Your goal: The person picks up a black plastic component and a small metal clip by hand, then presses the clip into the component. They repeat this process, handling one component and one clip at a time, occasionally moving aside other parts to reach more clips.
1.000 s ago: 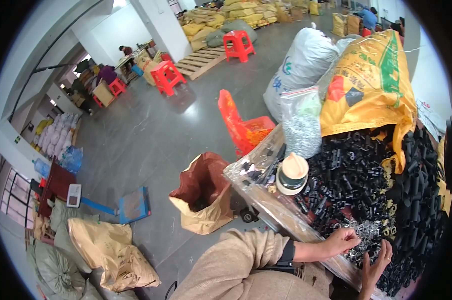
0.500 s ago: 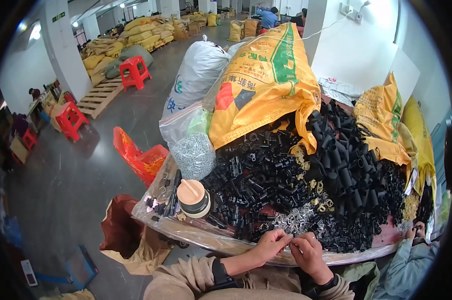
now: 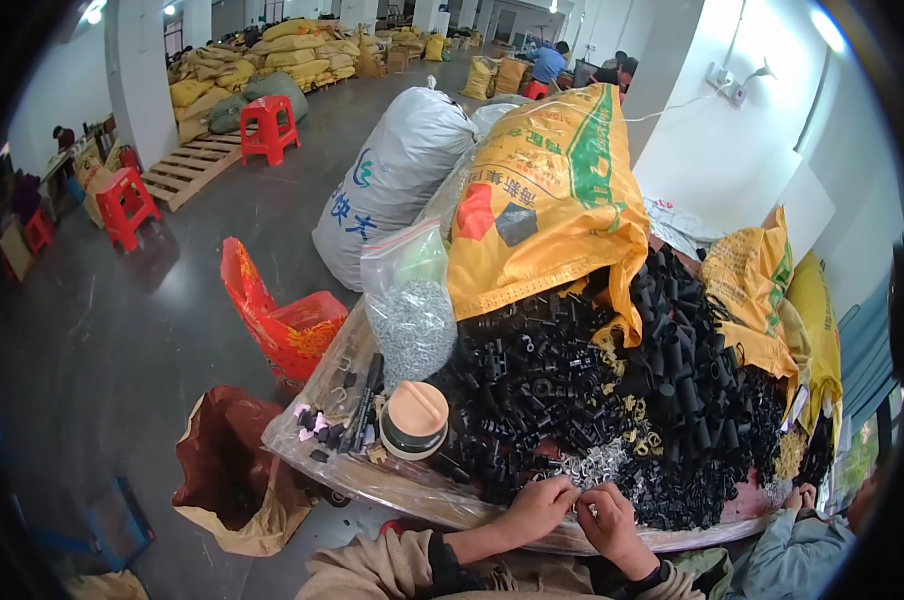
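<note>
At the front edge of the plastic-wrapped table, my left hand and my right hand meet with fingertips pinched close together. What they hold is too small and hidden to name. Just beyond them lies a scatter of small silvery metal clips. Black plastic fittings spread in a heap behind, with short black tubes piled to the right. Brass-coloured small parts lie between the two. Left of the heap stands a jar with a pinkish lid, beside a clear bag of small metal pieces.
A large yellow woven sack and a white sack rest at the back. An open paper sack and a red plastic bag stand left of the table. At the right edge sits another person in a grey-blue sleeve.
My view has tilted and shifted, so the table's contents appear a little lower. Both hands stay together at the table's edge, fingertips still pinched.
</note>
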A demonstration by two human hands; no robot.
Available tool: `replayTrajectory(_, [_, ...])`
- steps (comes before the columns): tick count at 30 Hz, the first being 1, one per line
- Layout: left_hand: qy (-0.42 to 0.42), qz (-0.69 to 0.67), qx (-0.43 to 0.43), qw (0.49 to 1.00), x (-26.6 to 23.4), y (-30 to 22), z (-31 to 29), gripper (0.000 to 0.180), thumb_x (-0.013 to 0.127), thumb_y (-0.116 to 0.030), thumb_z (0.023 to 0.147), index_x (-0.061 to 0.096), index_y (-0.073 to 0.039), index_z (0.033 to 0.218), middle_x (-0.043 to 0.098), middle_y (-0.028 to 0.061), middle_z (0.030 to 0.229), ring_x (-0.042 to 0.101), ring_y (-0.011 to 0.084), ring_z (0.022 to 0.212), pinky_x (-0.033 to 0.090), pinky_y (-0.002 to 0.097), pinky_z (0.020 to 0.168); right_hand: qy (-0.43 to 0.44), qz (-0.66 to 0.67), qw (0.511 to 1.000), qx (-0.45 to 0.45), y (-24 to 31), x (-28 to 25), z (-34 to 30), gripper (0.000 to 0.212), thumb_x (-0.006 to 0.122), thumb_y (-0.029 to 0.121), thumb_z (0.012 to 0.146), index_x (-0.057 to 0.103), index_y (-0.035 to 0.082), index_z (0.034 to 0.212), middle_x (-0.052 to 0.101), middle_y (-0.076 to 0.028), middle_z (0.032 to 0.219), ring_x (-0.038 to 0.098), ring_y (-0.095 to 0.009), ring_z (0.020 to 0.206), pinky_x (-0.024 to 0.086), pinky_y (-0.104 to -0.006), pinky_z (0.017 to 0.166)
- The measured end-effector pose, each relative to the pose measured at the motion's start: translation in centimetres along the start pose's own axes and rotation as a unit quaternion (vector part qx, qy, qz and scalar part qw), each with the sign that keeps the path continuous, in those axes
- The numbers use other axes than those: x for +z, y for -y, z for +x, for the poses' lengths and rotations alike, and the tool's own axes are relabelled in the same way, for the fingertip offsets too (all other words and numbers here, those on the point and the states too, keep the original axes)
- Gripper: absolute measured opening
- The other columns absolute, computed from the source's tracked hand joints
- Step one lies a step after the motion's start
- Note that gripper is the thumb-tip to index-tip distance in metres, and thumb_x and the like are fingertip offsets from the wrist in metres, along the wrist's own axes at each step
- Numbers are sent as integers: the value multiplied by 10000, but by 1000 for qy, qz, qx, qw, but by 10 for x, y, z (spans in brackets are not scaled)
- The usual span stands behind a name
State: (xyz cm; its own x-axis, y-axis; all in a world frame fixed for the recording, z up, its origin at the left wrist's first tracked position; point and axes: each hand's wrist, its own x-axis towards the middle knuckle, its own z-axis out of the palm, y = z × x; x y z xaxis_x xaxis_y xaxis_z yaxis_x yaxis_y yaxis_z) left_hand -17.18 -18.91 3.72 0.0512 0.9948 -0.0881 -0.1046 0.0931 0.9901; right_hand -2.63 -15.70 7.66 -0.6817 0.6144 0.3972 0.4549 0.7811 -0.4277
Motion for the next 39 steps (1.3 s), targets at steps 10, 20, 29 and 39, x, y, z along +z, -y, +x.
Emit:
replayTrajectory(10, [-32,589,221,777,-47,12,-10,63,534,-119,674,519,-70,711,508,70,754,552,218,668,465,299,474,15,5,998,63,7,23,15,147,597,-35,654,502,24,750,510,-111,682,507,-280,593,408,-336,506])
replayTrajectory(20, [-17,535,244,809,-19,-7,12,94,574,-127,668,503,-69,691,477,79,718,540,218,634,466,296,493,3,20,998,54,-34,-10,-3,142,581,-46,661,502,26,754,500,-105,675,508,-270,581,406,-322,489])
replayTrajectory(29, [8,347,203,915,0,-17,39,194,603,-101,713,560,-21,885,497,111,839,544,263,720,448,319,618,-35,74,996,42,-79,-49,-23,135,586,-36,670,503,26,757,496,-99,682,512,-254,582,409,-308,492])
replayTrajectory(39, [92,413,176,889,53,-29,48,287,631,-60,673,551,-10,944,473,118,875,487,275,834,414,338,727,-35,113,991,66,-103,-80,-49,115,589,-23,683,508,20,753,502,-99,692,516,-243,587,412,-297,505])
